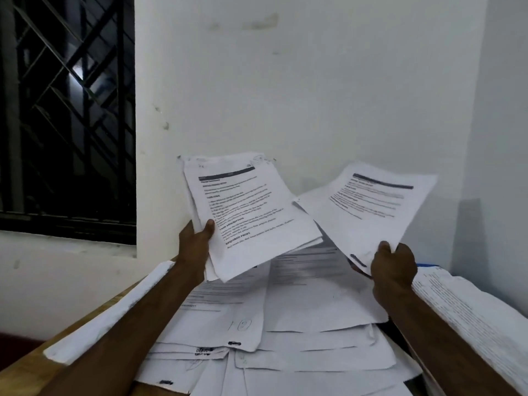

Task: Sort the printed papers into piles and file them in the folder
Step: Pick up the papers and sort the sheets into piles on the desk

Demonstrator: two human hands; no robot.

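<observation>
sorting, it seems, above the scattered papers (320, 307); left grip (197, 242) clasps a stack (251, 212) tilted up for reading; right grip (393, 267) pinches one sheet (368, 207) apart, probably bound for a pile

A white wall (314, 81) fills most of the view, plain and matt. At the far left sits a window (68, 115), dark behind the glass, with a black frame and a black grille (57, 81) of crossed diagonal bars; a pale reflection shows between them. Small marks (165, 125) dot the wall just right of the window, and faint grey smudges (260, 21) lie higher, further right. Well right of the window a second white wall (503, 110) meets the first at a corner and carries a soft grey shadow (468, 238). Below the window the wall runs on white, down to the edge of a wooden surface (25, 364) and a dark reddish patch (14, 341) beside it. The light is dim and cool.
</observation>
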